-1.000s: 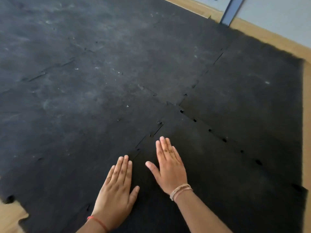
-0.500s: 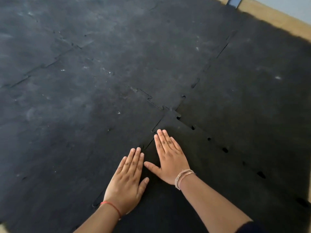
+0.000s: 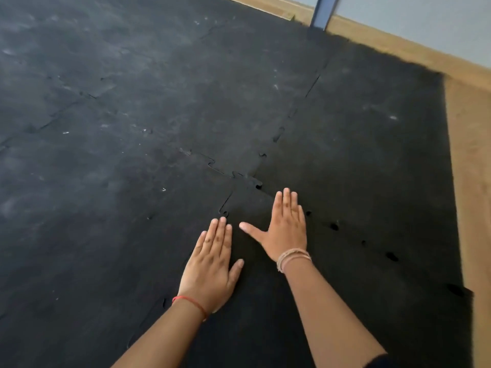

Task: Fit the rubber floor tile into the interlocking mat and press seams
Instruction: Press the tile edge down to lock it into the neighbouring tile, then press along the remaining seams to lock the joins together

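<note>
Both hands have slid up the rubber floor tile (image 3: 279, 301) toward its far corner; the right hand (image 3: 285, 232) now lies near the right seam (image 3: 334, 225), left hand (image 3: 211, 264) on the left seam. Fingers flat and spread, gripping nothing; the tile sits in the mat (image 3: 132, 128), but gaps along the right seam suggest pressing remains

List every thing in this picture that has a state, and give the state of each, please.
Left hand: open, flat on the left seam.
Right hand: open, flat on the tile, thumb spread.
Tile: lying in the mat, under both hands.
Left seam: thin gap open ahead of the fingers.
Right seam: small holes still open along it.
Mat: flat, dusty.
</note>
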The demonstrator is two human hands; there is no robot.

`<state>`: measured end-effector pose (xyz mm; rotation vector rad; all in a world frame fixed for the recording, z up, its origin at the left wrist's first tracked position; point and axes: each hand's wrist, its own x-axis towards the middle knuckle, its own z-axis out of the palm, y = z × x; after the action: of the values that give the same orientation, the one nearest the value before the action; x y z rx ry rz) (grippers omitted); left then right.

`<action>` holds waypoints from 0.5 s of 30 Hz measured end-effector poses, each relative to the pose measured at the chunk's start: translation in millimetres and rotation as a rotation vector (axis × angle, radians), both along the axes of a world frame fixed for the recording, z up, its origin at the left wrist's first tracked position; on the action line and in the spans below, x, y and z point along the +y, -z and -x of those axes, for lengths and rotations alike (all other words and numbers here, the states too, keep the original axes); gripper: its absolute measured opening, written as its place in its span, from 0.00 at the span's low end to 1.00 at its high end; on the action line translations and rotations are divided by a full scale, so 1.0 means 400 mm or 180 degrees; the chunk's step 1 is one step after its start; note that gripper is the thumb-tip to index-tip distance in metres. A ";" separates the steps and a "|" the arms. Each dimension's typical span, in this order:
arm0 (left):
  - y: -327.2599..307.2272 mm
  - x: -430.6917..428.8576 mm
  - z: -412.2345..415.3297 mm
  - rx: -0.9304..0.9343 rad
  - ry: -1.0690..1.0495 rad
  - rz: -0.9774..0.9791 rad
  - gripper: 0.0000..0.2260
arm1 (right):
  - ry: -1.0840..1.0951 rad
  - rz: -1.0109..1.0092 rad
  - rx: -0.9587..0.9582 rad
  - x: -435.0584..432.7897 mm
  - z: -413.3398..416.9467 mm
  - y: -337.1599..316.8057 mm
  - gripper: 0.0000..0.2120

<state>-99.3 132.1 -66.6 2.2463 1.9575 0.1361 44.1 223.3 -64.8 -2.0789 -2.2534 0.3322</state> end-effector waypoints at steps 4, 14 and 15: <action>-0.013 0.028 -0.002 -0.0040 0.0083 0.0050 0.30 | -0.0281 0.0070 0.0102 0.061 -0.009 -0.021 0.55; -0.032 0.028 0.001 -0.0149 0.0025 0.0097 0.29 | 0.0243 -0.0221 0.0815 0.055 -0.012 -0.059 0.34; -0.033 0.029 0.001 -0.0157 0.0065 0.0082 0.29 | 0.0233 -0.0205 0.0800 0.053 -0.011 -0.057 0.34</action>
<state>-99.6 143.5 -53.6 2.2244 1.9000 0.1613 48.6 244.7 -42.1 -1.9584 -2.0130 0.4800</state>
